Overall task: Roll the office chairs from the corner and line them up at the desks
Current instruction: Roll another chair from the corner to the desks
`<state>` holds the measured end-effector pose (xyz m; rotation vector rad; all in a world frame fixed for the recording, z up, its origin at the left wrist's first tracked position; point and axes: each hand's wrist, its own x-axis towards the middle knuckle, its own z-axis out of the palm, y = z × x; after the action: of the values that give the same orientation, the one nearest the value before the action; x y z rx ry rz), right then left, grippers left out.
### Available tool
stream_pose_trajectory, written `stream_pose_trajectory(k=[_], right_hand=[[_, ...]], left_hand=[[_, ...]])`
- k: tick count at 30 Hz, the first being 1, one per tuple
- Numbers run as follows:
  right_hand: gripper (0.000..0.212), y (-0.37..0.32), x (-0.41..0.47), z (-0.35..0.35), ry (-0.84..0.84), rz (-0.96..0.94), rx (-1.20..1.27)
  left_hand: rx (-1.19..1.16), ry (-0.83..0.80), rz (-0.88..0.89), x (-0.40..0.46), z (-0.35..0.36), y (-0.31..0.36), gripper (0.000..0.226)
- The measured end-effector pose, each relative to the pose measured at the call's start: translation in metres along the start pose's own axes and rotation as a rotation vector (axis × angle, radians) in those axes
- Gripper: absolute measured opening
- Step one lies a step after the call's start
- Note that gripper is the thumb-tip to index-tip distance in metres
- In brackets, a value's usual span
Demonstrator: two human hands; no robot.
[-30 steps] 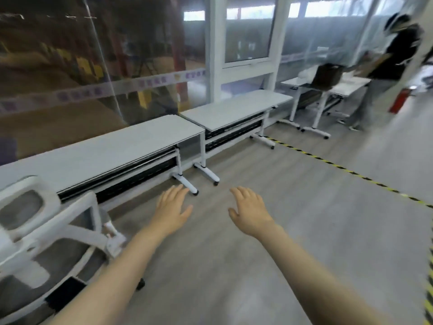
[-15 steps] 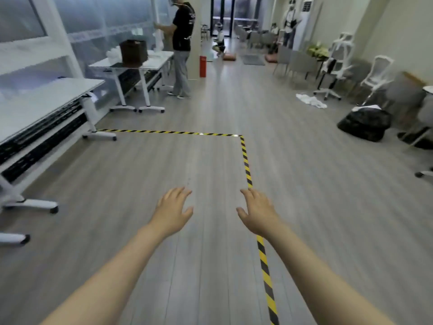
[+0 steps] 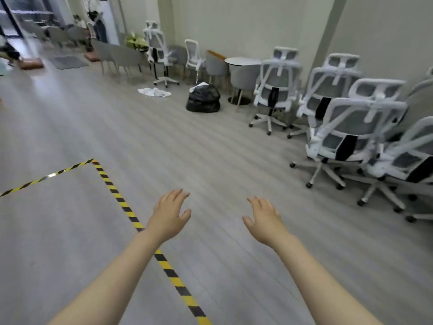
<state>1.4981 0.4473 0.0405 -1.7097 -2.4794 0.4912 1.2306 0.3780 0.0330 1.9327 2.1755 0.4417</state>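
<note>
We saw yellow-and-black floor tape (image 3: 112, 187) cornering at the left, passing under our left hand (image 3: 167, 215), which hung over the floor with fingers spread, holding nothing. Our right hand (image 3: 263, 220) was likewise splayed and empty. Beyond lay a black rubbish bag (image 3: 203, 99). The white mesh office chairs (image 3: 351, 127) stood clustered at the right wall, perhaps five, well apart from both hands.

Empty hands (image 3: 169, 215) face clustered office chairs (image 3: 356, 134).
</note>
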Motion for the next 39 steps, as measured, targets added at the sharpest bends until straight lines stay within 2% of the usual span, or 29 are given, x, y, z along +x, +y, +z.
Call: stream_pose_trajectory(k=[6,11,14,17,20,26,39], right_hand=[[0.06,0.103,0.059,-0.041,0.063,0.246,0.059],[0.059,0.19,0.091,-0.073,0.156,0.436,0.095],[0.059,0.244,0.111,-0.09,0.181,0.521,0.107],[0.06,0.303,0.14,-0.111,0.212,0.551,0.095],[0.06,0.363,0.173,-0.141,0.221,0.563,0.102],[0.058,0.48,0.245,-0.209,0.253,0.559,0.097],[0.061,0.665,0.415,-0.277,0.3,0.605,0.124]], left_hand=[[0.002,-0.092,0.218,0.161,0.028,0.07,0.082],[-0.05,-0.184,0.347,0.262,0.058,0.148,0.078],[-0.074,-0.238,0.425,0.316,0.085,0.196,0.064],[-0.121,-0.241,0.47,0.37,0.112,0.245,0.064],[-0.142,-0.232,0.489,0.431,0.139,0.293,0.052],[-0.161,-0.206,0.486,0.546,0.168,0.394,0.051],[-0.153,-0.181,0.526,0.783,0.241,0.532,0.049]])
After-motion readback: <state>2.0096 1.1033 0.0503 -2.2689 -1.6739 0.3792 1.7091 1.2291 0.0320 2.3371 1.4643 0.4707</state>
